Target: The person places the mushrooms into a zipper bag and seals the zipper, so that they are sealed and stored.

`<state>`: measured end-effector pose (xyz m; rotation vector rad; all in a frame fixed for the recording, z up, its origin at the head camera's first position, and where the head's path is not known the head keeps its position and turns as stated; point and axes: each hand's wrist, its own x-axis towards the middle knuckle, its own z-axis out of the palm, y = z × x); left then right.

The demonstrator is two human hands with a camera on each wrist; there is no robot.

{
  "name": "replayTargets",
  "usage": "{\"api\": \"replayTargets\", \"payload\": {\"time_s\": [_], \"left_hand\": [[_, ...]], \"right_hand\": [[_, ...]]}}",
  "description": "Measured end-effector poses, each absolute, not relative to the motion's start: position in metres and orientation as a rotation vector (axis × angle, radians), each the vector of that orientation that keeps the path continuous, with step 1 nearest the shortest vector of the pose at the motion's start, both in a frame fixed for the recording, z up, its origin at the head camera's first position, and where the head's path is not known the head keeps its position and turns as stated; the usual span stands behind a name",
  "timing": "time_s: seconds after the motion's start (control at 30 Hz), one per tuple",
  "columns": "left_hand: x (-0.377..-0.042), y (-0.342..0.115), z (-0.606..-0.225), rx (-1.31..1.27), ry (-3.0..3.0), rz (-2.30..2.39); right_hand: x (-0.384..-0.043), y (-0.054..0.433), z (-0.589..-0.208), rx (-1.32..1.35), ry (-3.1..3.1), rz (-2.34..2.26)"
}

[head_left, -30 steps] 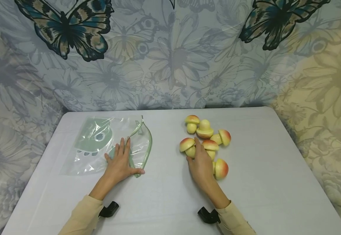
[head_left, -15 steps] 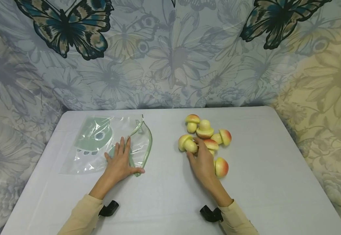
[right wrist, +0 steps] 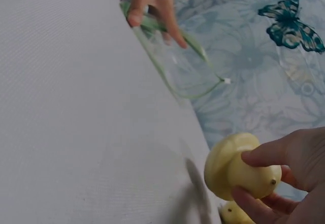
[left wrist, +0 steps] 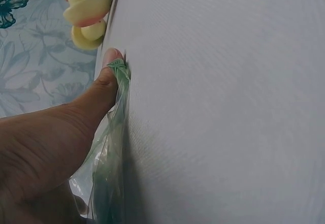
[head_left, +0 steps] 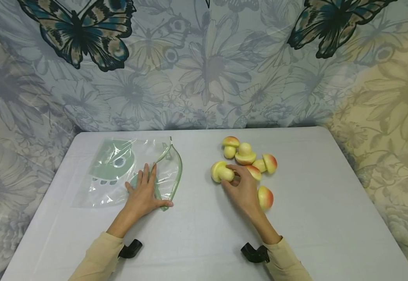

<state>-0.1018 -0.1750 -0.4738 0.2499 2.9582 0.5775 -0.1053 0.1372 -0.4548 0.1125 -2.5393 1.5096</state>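
Observation:
My right hand (head_left: pixel 243 191) pinches a toy mushroom (head_left: pixel 218 171) by its pale yellow stem. In the right wrist view the mushroom (right wrist: pixel 231 168) shows its cap turned away from the palm, with fingertips on both sides of the stem. A clear zip bag (head_left: pixel 169 187) with green edging lies to the left, its mouth parted toward the mushrooms. Spread on the bag rests my left hand (head_left: pixel 142 201), fingers straight and thumb along the near end of the opening. In the left wrist view the thumb (left wrist: pixel 109 64) lies against the bag's green edge (left wrist: pixel 119 71).
Several more red-and-yellow toy mushrooms lie around the right hand: one at the back (head_left: pixel 230 146), one upside down (head_left: pixel 245 154), one to the right (head_left: pixel 267 164) and one nearer (head_left: pixel 265 198). A white-covered table (head_left: pixel 197 242) ends at a patterned cloth backdrop (head_left: pixel 207 78).
The right hand has taken hold of the leftmost mushroom, tipped it stem toward the palm and shifted it slightly left. The left hand stays on the bag.

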Motion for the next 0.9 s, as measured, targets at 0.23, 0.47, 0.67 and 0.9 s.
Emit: {"api": "replayTargets", "payload": {"time_s": [0.23, 0.47, 0.67, 0.9], "left_hand": [[-0.102, -0.174, -0.473, 0.241, 2.949, 0.566], [-0.102, -0.174, -0.473, 0.241, 2.954, 0.575], [-0.102, -0.174, -0.474, 0.248, 2.964, 0.579], [-0.102, -0.174, -0.473, 0.245, 2.964, 0.567]], "right_hand": [[-0.108, 0.138, -0.449, 0.099, -2.47, 1.59], [-0.11, 0.135, -0.448, 0.096, -2.467, 1.622], [-0.113, 0.127, -0.446, 0.102, -2.447, 1.637], [-0.119, 0.112, -0.444, 0.109, -2.437, 1.701]]}}
